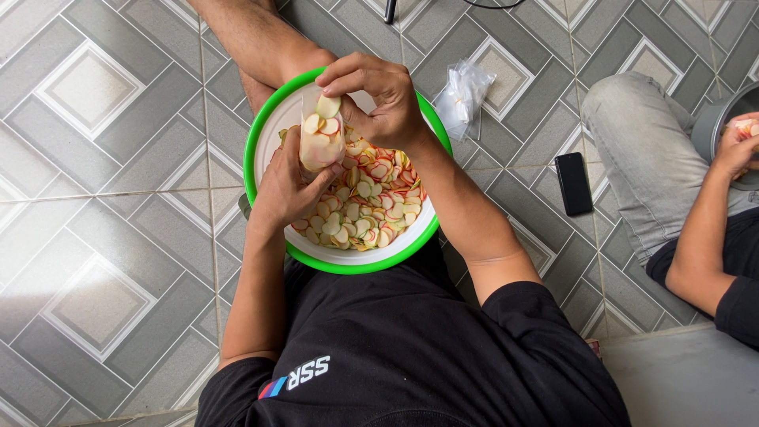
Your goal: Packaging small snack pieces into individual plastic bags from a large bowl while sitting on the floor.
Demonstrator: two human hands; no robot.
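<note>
A white basin with a green rim [345, 263] rests on my lap, filled with several small round crackers [365, 207] edged in red, yellow and green. My left hand [286, 187] grips a small clear plastic bag [319, 142] partly filled with crackers, held upright over the basin. My right hand [378, 95] pinches the bag's open top, where one cracker sits at the mouth.
A bundle of clear plastic bags [464, 91] lies on the tiled floor to the right of the basin. A black phone [573, 183] lies further right. Another person's knee [644, 142] and hand [735, 146] are at the right edge, by a grey container [715, 119].
</note>
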